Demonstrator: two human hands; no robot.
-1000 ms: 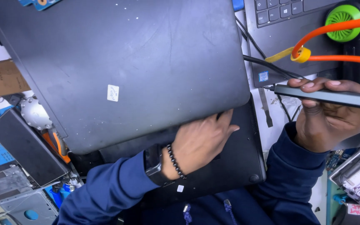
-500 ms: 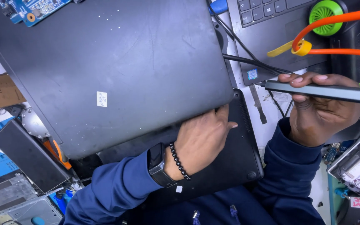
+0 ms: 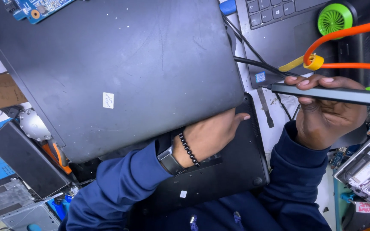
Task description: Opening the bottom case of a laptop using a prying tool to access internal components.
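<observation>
A large black laptop lid panel (image 3: 112, 68) fills the upper left, tilted up off a black laptop base (image 3: 232, 171) below it. My left hand (image 3: 210, 134), with a beaded bracelet and a watch at the wrist, reaches under the lid's lower edge; its fingertips are hidden beneath the panel. My right hand (image 3: 326, 115) at the right grips a slim grey pen-shaped tool (image 3: 335, 94) held level, its tip pointing left towards the lid's corner.
A second laptop with keyboard (image 3: 279, 17) lies at the top right under orange cables (image 3: 347, 47) and a green fan (image 3: 335, 18). A metal spudger (image 3: 265, 107) lies beside the base. Circuit boards, a dark flat panel (image 3: 26, 160) and opened chassis parts crowd both sides.
The view has shifted a little. My left hand stays under the lid's edge and my right hand keeps the tool level; nothing was let go.
</observation>
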